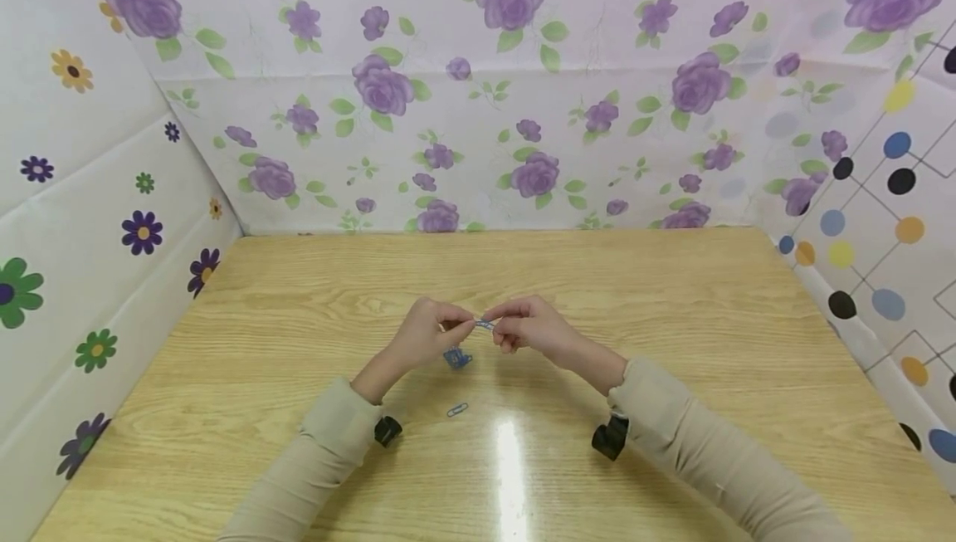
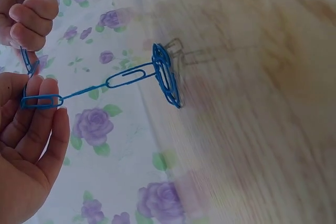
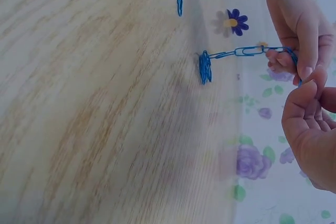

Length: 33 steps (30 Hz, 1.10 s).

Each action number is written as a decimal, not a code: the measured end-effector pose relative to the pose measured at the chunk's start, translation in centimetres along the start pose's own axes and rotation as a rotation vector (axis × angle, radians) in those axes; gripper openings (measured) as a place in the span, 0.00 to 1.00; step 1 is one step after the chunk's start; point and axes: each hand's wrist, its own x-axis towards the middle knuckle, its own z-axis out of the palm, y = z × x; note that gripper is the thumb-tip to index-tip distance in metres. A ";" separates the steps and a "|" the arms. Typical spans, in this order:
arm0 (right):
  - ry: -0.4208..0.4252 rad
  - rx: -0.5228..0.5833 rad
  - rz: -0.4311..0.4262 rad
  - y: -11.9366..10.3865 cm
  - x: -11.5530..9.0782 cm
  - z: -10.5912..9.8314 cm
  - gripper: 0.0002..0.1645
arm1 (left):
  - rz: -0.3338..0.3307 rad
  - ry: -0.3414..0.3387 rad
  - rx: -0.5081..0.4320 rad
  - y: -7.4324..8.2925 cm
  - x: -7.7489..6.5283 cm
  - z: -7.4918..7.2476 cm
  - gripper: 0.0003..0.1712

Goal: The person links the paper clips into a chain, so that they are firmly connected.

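My left hand (image 1: pixel 426 333) and right hand (image 1: pixel 534 330) meet above the middle of the table, fingertips close together. Between them are blue paper clips (image 1: pixel 485 324). The left thumb and fingers pinch a clip of a linked chain (image 2: pixel 126 78), which hangs from that hand in the left wrist view. Its lower end runs into a bunched heap of blue paper clips (image 3: pixel 205 67) on the table. A paper clip (image 2: pixel 29 62) at the chain's upper end is pinched by the right hand, whose fingertips partly hide it.
A single paper clip (image 1: pixel 457 410) lies on the wooden table (image 1: pixel 299 293), nearer to me than the heap. Patterned cloth walls (image 1: pixel 463 152) stand behind the table and on both sides. Black wrist cameras (image 1: pixel 610 437) hang under both sleeves.
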 end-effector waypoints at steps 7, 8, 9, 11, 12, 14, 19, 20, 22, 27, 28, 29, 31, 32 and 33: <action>0.012 -0.012 -0.002 -0.1 -0.3 -0.1 0.16 | -0.018 0.022 -0.002 0.1 -0.2 -0.2 0.08; 0.018 -0.011 -0.001 -0.1 -0.3 -0.2 0.16 | -0.031 0.023 -0.018 0.1 -0.2 -0.2 0.08; 0.024 -0.009 0.001 -0.1 -0.4 -0.2 0.16 | -0.045 0.023 -0.035 0.1 -0.2 -0.2 0.08; 0.033 -0.002 0.005 -0.1 -0.5 -0.3 0.15 | -0.068 0.023 -0.067 0.2 -0.3 -0.3 0.07; 0.035 0.001 0.006 0.0 -0.5 -0.4 0.15 | -0.077 0.023 -0.079 0.1 -0.3 -0.3 0.07; 0.036 0.004 0.005 0.0 -0.5 -0.4 0.14 | -0.091 0.021 -0.107 0.2 -0.3 -0.3 0.07; 0.027 0.003 0.002 0.2 -0.4 -0.4 0.14 | -0.155 0.009 -0.181 2.6 -0.2 -0.9 0.05; 0.023 0.000 0.003 0.2 -0.4 -0.4 0.15 | -0.170 0.005 -0.205 3.0 -0.1 -1.0 0.05; 0.014 -0.009 0.006 0.3 -0.3 -0.4 0.16 | -0.192 -0.013 -0.266 3.4 -0.1 -1.2 0.04; 0.006 -0.018 0.013 0.3 -0.3 -0.3 0.19 | -0.211 -0.067 -0.396 3.2 -0.1 -1.2 0.07; 0.006 -0.017 0.016 0.2 -0.3 -0.2 0.19 | -0.209 -0.077 -0.399 3.1 -0.2 -1.2 0.08; 0.007 -0.018 0.018 0.2 -0.2 -0.2 0.19 | -0.204 -0.087 -0.393 3.1 -0.2 -1.2 0.09; 0.003 -0.016 0.022 0.2 -0.2 -0.1 0.19 | -0.184 -0.102 -0.361 3.2 -0.2 -1.1 0.10; 0.001 -0.014 0.024 0.2 -0.2 -0.1 0.19 | -0.174 -0.105 -0.336 3.2 -0.1 -1.0 0.11; -0.003 -0.010 0.024 0.2 -0.2 0.0 0.19 | -0.160 -0.107 -0.309 3.3 -0.1 -1.0 0.11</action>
